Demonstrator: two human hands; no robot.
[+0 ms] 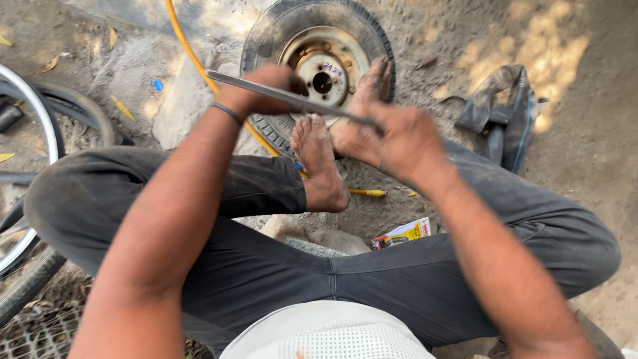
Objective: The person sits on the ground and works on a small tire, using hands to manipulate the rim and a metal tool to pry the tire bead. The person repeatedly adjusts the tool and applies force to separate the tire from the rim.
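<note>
Left hand: my left hand (262,90), just above the middle of the frame, is closed in a fist around one end of a flat metal bar (286,98); a dark band sits on that wrist.
Right hand: my right hand (399,136), right of centre, is closed over the other end of the bar, fingers wrapped so the tip is hidden.
Bar: it runs across the upper middle of the frame from upper left down to the right, held at both ends, which I judge gives me a firm two-handed grip on it above the wheel.
Wheel: a small tyre on a metal rim (319,63) lies flat on the dirt at top centre, hub and bolt holes facing up.
Feet: my bare feet (319,159) rest on the near edge of the tyre, which I judge pins it so it cannot slide.
Hose: a yellow hose (189,56) curves from the top down past the wheel's left side and under my foot, ending in a brass tip (369,193) at centre.
Inner tube: a black rubber tube (505,113) lies folded in the upper right, apart from the wheel.
Containers: a small yellow and red carton (402,234) lies by my right knee, below centre; I cannot tell what is inside.
Left edge: part of a bicycle wheel (30,106) shows there.
</note>
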